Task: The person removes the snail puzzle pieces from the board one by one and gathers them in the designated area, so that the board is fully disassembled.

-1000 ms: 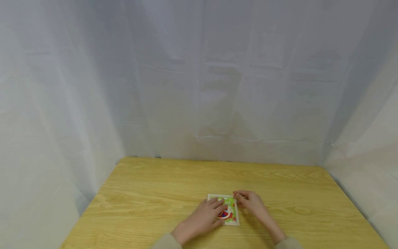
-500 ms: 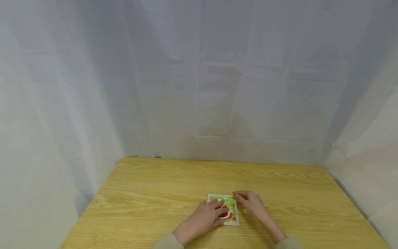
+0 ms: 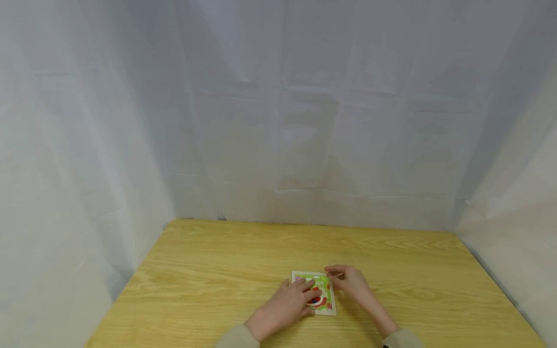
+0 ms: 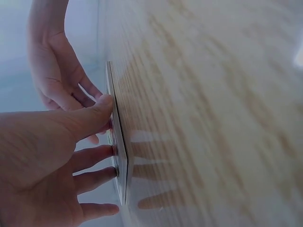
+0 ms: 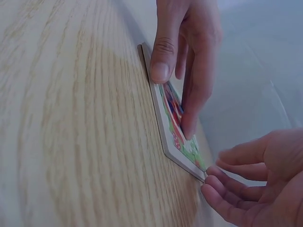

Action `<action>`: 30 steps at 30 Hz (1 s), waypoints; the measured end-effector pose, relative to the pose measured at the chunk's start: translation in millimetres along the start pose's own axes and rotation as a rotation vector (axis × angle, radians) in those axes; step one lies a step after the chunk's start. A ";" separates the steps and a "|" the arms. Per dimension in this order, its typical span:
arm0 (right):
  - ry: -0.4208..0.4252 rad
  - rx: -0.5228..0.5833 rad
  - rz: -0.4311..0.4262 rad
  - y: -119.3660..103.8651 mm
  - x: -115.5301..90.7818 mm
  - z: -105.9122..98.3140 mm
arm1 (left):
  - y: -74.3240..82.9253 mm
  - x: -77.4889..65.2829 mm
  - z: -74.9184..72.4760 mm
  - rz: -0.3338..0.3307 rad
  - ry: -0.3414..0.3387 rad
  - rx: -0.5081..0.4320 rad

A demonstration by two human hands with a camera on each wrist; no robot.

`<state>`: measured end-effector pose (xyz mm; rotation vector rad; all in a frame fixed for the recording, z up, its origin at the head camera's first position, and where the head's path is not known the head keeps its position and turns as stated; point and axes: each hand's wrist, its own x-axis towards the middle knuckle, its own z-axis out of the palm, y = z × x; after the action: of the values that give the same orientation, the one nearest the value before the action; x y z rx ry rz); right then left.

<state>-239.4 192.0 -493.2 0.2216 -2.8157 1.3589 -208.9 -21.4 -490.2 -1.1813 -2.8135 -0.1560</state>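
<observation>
A square picture board point(image 3: 325, 305) with a pale wooden border lies flat on the table. Its printed face is green with red, white and blue shapes, partly covered by fingers. My left hand point(image 3: 287, 302) spreads over the board's left part. In the right wrist view, the left thumb point(image 5: 160, 71) presses on the near border while other fingertips touch the picture. At the far right corner is my right hand point(image 3: 351, 282), its fingers loosely bent. The right wrist view puts the right fingertips point(image 5: 210, 182) right at the board's edge, with the thumb apart from them.
The wood-grain table point(image 3: 209, 270) stretches around the board on all sides. Pale sheeting point(image 3: 278, 121) hangs behind the table's back edge and along both sides. Light sleeves point(image 3: 238, 337) show at the bottom of the head view.
My left hand has shifted slightly to the right over the picture. The right fingers have changed a little at the corner, with thumb and index finger slightly further apart. The board stays almost in place.
</observation>
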 end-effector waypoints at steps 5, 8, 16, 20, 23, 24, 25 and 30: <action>-0.005 -0.104 -0.068 -0.8 0.9 2.9 | 0.3 0.0 -0.9 -0.004 -0.012 -0.006; -0.013 -0.178 -0.093 -3.1 0.5 5.1 | 0.6 0.1 -1.1 -0.015 -0.026 -0.012; -0.014 -0.272 -0.091 -10.8 -1.9 8.5 | 1.8 -0.4 -4.3 -0.025 -0.041 -0.009; -0.011 -0.291 -0.090 -11.2 -1.0 9.7 | 1.1 -0.3 -3.7 -0.024 -0.046 -0.009; -0.016 -0.301 -0.081 -10.8 0.2 10.4 | 1.2 0.0 -3.8 -0.026 -0.049 -0.009; -0.019 -0.302 -0.076 -10.3 0.8 10.6 | 1.4 0.0 -3.9 -0.026 -0.051 -0.008; -0.022 -0.301 -0.071 -10.1 1.2 10.6 | 1.7 0.1 -4.2 -0.026 -0.050 -0.007; -0.016 -0.300 -0.077 -10.5 2.0 10.1 | 3.7 0.6 -6.8 -0.029 -0.059 -0.003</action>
<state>-239.4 177.4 -491.2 0.3314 -2.9395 0.9079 -206.4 -19.3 -483.2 -1.1659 -2.8833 -0.1294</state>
